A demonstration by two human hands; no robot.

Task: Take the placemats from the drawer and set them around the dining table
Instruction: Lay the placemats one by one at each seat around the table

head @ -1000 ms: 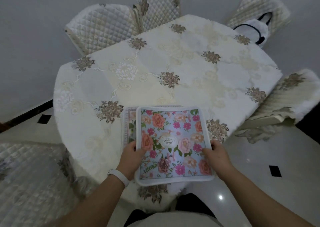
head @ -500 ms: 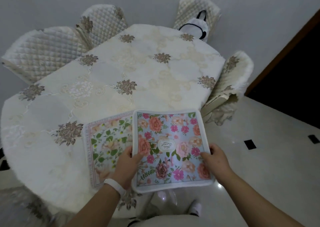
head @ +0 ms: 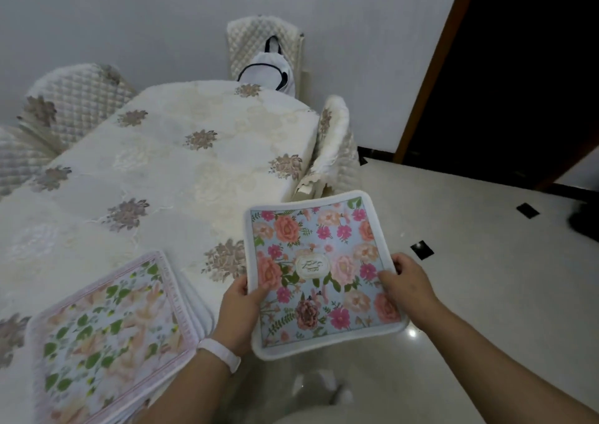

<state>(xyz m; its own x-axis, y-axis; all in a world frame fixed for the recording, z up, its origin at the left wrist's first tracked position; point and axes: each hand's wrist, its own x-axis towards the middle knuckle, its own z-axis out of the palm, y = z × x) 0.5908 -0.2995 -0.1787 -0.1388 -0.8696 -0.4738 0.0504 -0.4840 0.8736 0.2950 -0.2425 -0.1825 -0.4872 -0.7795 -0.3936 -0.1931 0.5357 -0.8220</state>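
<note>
I hold a blue floral placemat (head: 319, 271) with a white border in the air, off the table's right edge and above the floor. My left hand (head: 238, 313), with a white wristband, grips its left edge. My right hand (head: 406, 286) grips its right edge. A second placemat (head: 107, 336), pale with green leaves and a pink border, lies flat on the dining table (head: 168, 177) at the near left corner, apparently on top of further mats whose edges show beneath it.
The table wears a cream embroidered cloth. Quilted chairs stand around it: one at the right side (head: 334, 144), one at the far end (head: 262, 47) with a white bag (head: 267, 70) on it, others at the left (head: 77, 99). A dark doorway (head: 518, 67) opens at the right over glossy floor tiles.
I have moved rightward along the table, carrying the blue mat off the table's edge. The green-leaf mat stayed on the table and now lies to my left.
</note>
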